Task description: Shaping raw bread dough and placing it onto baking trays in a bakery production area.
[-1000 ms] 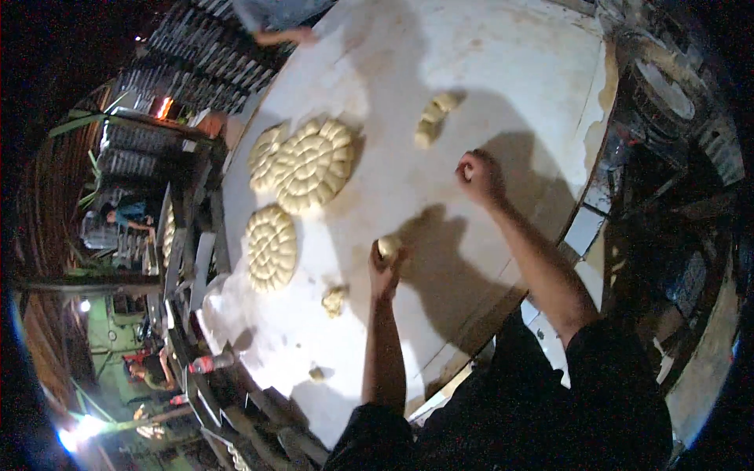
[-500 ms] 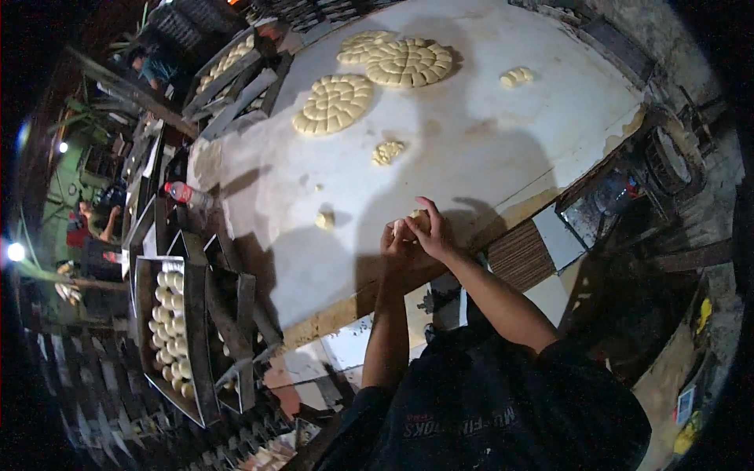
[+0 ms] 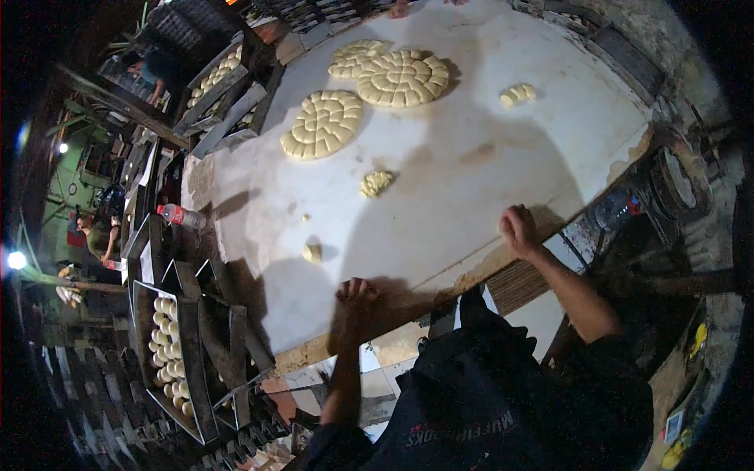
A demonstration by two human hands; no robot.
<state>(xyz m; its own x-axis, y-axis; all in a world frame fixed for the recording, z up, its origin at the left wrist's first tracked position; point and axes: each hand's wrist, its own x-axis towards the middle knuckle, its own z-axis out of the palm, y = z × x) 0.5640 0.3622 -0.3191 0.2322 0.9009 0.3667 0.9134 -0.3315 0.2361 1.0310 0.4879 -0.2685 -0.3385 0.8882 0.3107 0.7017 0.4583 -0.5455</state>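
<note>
My left hand [image 3: 357, 291] is curled closed at the near edge of the pale worktable [image 3: 463, 188]. Over the table's right front edge, my right hand [image 3: 518, 229] is curled closed too, well apart from the left. Whatever lies inside either hand is hidden. A small dough lump [image 3: 312, 253] sits ahead and left of my left hand, with a tiny dough bit [image 3: 305, 217] beyond it. Farther off lies a heap of small dough bits [image 3: 377, 184]. Cut dough pieces form round spirals [image 3: 402, 78] at the far side, and a short row of pieces [image 3: 517, 96] lies at the far right.
A tray of dough balls [image 3: 169, 345] stands at the left, close to a plastic bottle [image 3: 182, 216] on its side. Another tray of dough [image 3: 216, 76] is at the far left. Another person's hand [image 3: 399, 9] shows at the table's far edge.
My hands were together around a piece of dough; now they are apart, the left lower and leftward, the right off to the right. Another person's hands have appeared at the far edge.
</note>
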